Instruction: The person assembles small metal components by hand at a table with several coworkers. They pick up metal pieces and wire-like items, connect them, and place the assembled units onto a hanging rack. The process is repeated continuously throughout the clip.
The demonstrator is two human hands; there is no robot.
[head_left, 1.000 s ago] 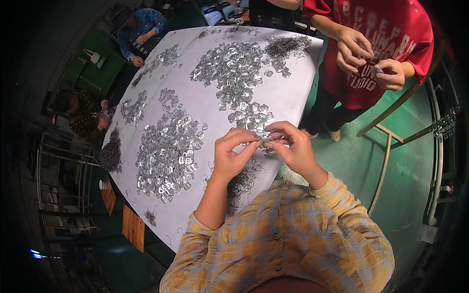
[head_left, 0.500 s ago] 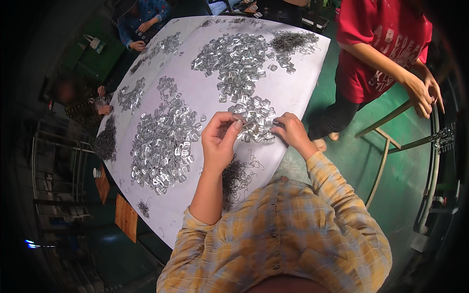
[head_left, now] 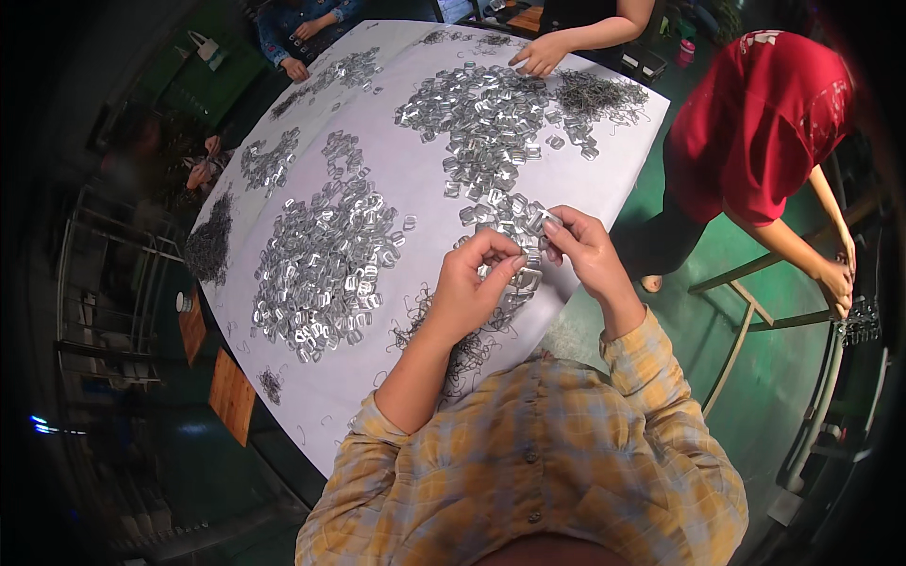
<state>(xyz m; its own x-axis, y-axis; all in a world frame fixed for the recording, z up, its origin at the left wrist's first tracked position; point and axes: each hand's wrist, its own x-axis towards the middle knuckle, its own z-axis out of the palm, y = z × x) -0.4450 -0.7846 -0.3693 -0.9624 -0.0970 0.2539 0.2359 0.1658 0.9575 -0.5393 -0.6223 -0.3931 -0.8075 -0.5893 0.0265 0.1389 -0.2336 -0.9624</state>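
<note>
Left hand [head_left: 475,286] raised over near edge of white table [head_left: 377,104], fingers curled, thumb and fingertips pinched on a small metal buckle [head_left: 525,276]. Right hand [head_left: 581,253] just beside it, fingers bent, tips closed on the same buckle from the other side. Buckle held just above table surface, near the right part of the near edge, over a small cluster of like pieces.

Large pile of shiny metal buckles [head_left: 326,264] at table centre-left. Second pile [head_left: 486,113] toward far edge. Dark wire heap [head_left: 595,94] at far right corner; another dark heap [head_left: 209,247] at left edge. Loose wire clips [head_left: 453,354] scattered at near edge under left forearm.

Person in red shirt [head_left: 755,132] standing beyond right edge, bent toward a metal frame [head_left: 746,321]. Another person's hand [head_left: 538,55] resting on far edge.
</note>
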